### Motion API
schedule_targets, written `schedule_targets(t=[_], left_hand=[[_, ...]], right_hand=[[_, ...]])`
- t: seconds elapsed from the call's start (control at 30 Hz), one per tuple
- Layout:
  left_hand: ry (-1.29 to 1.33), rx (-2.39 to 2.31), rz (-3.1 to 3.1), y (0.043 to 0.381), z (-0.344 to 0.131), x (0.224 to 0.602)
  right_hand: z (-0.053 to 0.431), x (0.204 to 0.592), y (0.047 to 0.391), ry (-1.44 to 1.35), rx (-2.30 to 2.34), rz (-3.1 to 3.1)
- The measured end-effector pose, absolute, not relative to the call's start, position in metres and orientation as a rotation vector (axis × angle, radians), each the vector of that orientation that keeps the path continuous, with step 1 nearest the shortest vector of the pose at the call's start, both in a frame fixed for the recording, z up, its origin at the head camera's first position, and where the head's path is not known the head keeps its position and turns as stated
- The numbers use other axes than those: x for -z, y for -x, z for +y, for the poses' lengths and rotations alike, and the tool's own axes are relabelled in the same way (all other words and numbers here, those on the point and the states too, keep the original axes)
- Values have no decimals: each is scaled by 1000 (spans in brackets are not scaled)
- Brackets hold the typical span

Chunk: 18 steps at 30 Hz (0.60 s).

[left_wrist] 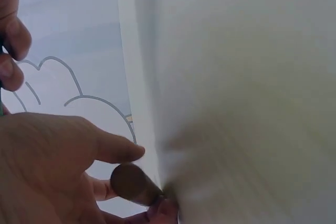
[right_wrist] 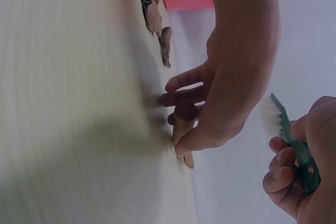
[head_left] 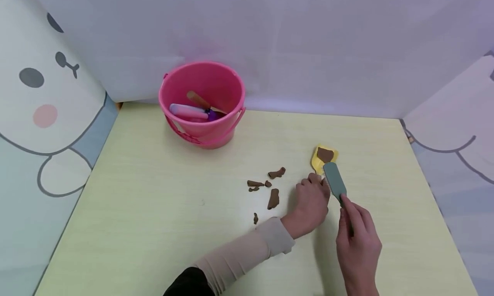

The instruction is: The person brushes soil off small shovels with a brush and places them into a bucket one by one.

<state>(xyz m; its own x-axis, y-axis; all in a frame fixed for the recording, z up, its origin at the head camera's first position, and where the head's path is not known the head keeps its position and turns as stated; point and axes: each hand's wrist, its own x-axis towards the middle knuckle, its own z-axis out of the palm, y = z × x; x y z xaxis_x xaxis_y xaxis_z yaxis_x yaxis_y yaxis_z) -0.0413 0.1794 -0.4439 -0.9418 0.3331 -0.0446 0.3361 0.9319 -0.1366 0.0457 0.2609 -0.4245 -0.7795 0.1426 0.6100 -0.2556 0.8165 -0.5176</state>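
My left hand (head_left: 310, 201) grips the wooden handle (left_wrist: 128, 182) of a small yellow shovel (head_left: 317, 164), low over the table. A flat brown scrap (head_left: 325, 155) lies on the shovel's blade. With fingers wrapped round its handle, my right hand (head_left: 359, 244) holds a small green brush (head_left: 335, 180), raised close to the left hand. White bristles (right_wrist: 271, 116) show under the brush in the right wrist view. Left of my left hand, several curled brown scraps (head_left: 273, 199) are scattered on the table. The left hand's fingers partly cover the shovel handle.
A pink bucket (head_left: 200, 135) stands at the back left of the pale wooden table (head_left: 154, 210). Inside lean a wooden handle (head_left: 197, 99) and a pink-and-lilac handle (head_left: 189, 112). White sheeting (head_left: 328, 51) rises behind the table, and panels with cartoon drawings (head_left: 45, 116) flank both sides.
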Motion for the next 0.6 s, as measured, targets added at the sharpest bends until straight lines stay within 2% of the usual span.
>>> schedule_targets(t=[0.6], left_hand=[[-380,169,3096,65,176,449]], right_hand=[[259,423,-45,-72,-785,-2393]])
